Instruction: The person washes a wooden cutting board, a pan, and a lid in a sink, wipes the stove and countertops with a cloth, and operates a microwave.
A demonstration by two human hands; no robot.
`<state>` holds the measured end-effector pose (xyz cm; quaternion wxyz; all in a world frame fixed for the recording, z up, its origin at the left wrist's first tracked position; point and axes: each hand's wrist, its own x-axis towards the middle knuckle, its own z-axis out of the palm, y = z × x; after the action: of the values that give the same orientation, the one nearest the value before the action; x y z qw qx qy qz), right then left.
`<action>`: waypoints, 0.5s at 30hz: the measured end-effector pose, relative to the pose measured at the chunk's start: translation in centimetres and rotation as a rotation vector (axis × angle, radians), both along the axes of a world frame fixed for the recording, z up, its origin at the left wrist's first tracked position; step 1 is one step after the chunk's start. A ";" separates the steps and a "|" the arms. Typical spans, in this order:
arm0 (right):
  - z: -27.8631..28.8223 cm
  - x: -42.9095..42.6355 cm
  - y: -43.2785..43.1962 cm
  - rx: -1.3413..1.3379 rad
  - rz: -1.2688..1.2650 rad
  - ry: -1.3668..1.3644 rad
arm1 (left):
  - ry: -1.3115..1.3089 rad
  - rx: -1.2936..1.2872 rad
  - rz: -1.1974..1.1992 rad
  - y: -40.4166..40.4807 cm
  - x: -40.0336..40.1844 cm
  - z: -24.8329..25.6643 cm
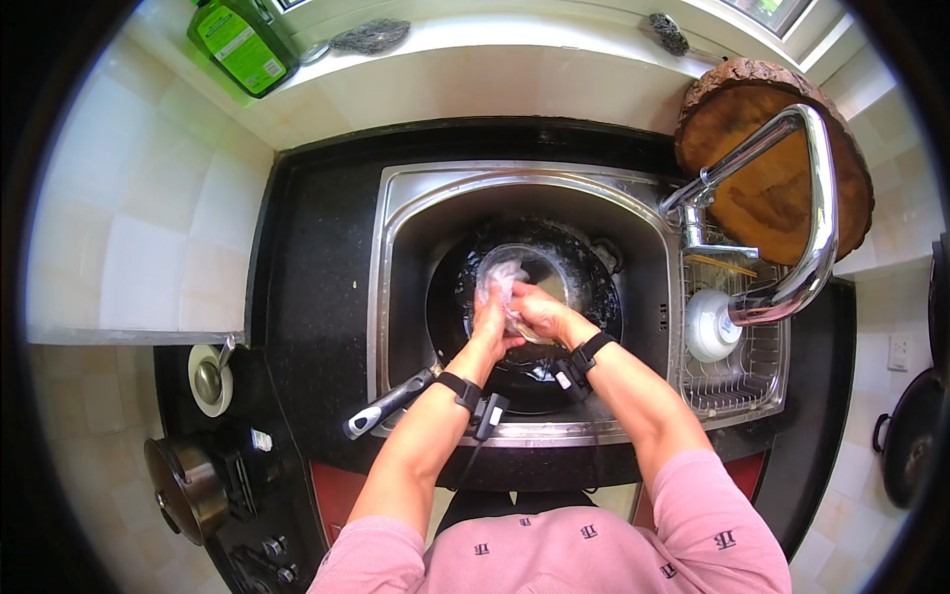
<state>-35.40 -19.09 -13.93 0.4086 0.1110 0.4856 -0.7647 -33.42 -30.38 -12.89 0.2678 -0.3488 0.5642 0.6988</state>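
My left hand [490,319] and my right hand [540,308] meet over the stainless steel sink [653,215], both gripping a whitish wet cloth [506,276]. Beneath them is a clear round bowl or lid [551,266], its exact kind unclear. It sits within a black wok or pan [594,312] that holds water. The pan's black and grey handle [390,403] sticks out over the sink's front left edge, beside my left forearm. Part of the cloth and several fingertips are hidden or blurred.
A chrome faucet [822,200] arches over the wire dish rack [731,386], which holds an upturned white bowl [711,327]. Behind stands a round wooden cutting board [772,171]. A green bottle [241,48] is on the sill. A lidded pot [185,490] and a spoon rest [210,380] are at left.
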 end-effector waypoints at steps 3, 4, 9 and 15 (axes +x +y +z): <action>2.9 -0.2 0.9 0.379 0.400 0.278 | -0.021 -0.008 -0.021 -1.5 -0.2 -0.2; 4.2 -0.2 0.9 0.751 0.780 0.490 | -0.008 0.001 -0.082 -1.8 -0.1 0.0; 2.4 0.0 1.1 1.104 1.218 0.705 | -0.035 0.077 -0.208 -1.5 0.1 1.0; 1.0 -1.1 0.4 0.869 0.770 0.744 | -0.138 0.101 -0.359 -1.6 0.5 1.4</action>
<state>-36.51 -18.64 -12.92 0.3757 -0.1853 0.8611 -0.2882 -32.93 -32.00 -11.46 0.4430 -0.2759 0.5620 0.6417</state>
